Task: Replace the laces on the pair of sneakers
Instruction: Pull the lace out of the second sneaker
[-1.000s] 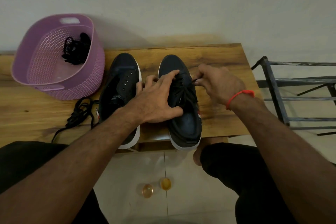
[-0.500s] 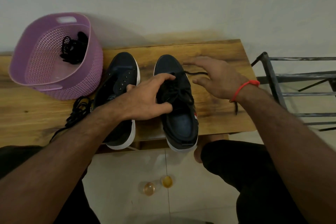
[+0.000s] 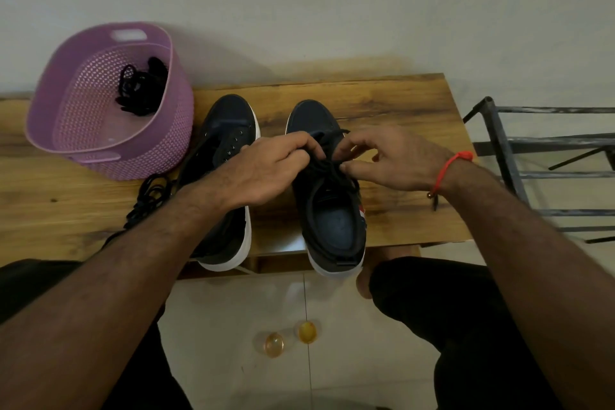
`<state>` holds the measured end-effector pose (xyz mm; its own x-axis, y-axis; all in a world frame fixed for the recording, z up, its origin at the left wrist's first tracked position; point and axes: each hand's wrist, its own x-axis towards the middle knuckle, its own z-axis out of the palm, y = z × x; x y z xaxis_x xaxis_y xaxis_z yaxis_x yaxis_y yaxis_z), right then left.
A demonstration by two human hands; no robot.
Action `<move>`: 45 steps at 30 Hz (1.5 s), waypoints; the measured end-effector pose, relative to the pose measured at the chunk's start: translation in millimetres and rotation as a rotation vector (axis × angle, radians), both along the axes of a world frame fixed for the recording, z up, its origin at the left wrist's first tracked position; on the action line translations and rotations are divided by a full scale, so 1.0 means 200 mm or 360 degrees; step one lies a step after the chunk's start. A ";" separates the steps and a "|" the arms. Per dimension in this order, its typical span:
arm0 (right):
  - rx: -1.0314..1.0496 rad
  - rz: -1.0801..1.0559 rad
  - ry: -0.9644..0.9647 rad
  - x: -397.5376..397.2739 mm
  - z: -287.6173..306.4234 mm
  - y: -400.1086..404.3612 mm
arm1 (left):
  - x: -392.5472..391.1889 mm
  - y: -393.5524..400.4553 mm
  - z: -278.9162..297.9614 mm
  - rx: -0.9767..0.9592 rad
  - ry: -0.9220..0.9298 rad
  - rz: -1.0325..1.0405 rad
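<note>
Half a second back my right hand [image 3: 396,161] was splayed flat over the bench [image 3: 399,103], clear of the lace — now both hands have closed in over the eyelets of the right sneaker [image 3: 327,196], which sits at the bench's near edge. I read that as threading resuming. My left hand [image 3: 266,170] has its fingers curled, pinching the black lace [image 3: 327,165]; the right pinches it between thumb and forefinger, other fingers loosely spread. The left sneaker [image 3: 226,150] stands unlaced beside it.

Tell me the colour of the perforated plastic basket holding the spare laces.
Lilac purple: the perforated plastic basket, seen in the head view.
</note>
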<state>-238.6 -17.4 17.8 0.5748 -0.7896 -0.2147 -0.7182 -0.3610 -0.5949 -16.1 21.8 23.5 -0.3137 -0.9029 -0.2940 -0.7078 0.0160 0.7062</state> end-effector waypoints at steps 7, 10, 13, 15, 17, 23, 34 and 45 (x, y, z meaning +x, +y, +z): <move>-0.0059 -0.0131 -0.0059 0.02 0.00 0.00 | 0.02 -0.02 -0.02 -0.0081 0.0034 0.0041; -0.0015 -0.0181 -0.0112 0.02 -0.01 0.00 | 0.02 -0.02 0.00 -0.0018 0.0042 -0.0010; 0.0019 -0.0228 -0.0137 0.02 -0.02 0.00 | 0.02 -0.02 0.00 -0.0056 0.0008 -0.0034; 0.0018 -0.0230 -0.0133 0.02 -0.02 0.00 | 0.02 -0.02 -0.01 -0.0061 -0.0013 -0.0043; 0.0046 -0.0248 -0.0132 0.02 -0.01 0.00 | 0.03 -0.03 -0.02 -0.0039 -0.0002 -0.0054; 0.0019 -0.0255 -0.0110 0.02 0.00 0.00 | 0.01 -0.03 -0.03 -0.0063 -0.0020 -0.0010; 0.0175 0.0050 0.0103 0.06 0.00 0.04 | 0.01 -0.04 -0.06 -0.0180 -0.0095 -0.0011; 0.0072 0.0074 0.0146 0.06 -0.05 0.02 | 0.10 -0.12 -0.01 -0.0273 0.0400 0.1137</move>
<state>-226.2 -12.5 7.8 0.5870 -0.7507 -0.3029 -0.7534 -0.3697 -0.5437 3.1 -1.7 21.0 0.3227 -0.9377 -0.1286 -0.4067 -0.2601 0.8758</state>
